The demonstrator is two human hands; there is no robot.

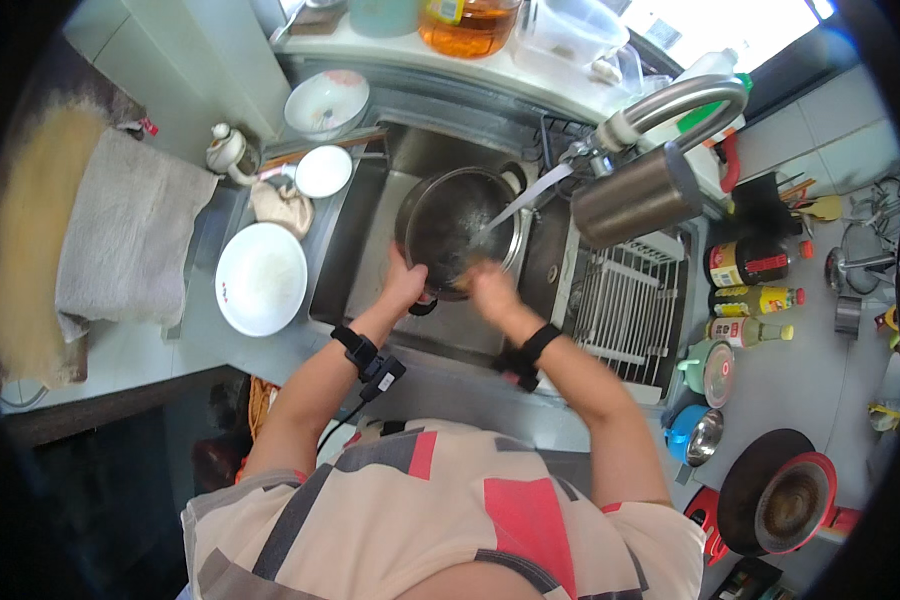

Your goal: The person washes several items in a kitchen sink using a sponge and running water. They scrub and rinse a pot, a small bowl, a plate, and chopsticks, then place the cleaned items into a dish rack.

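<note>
A dark metal pot [450, 217] sits in the stainless steel sink [367, 270], its side handles at the far right and near left. My left hand [406, 283] grips the pot's near-left rim, thumb over the edge, beside the near handle [423, 307]. My right hand [491, 289] is at the near-right rim, its curled fingers reaching inside. Motion blurs those fingers, and whether the tan patch at them is a held thing is unclear. From the faucet [581, 154], a water stream [529, 196] falls into the pot, wetting its inside.
White bowls [261, 279] and a beige cloth [283, 206] lie left of the sink. A brown metal cylinder [634, 195] on the faucet overhangs the right side, above a dish rack [630, 300]. Several bottles [750, 262] and a red-rimmed pan [795, 502] are farther right.
</note>
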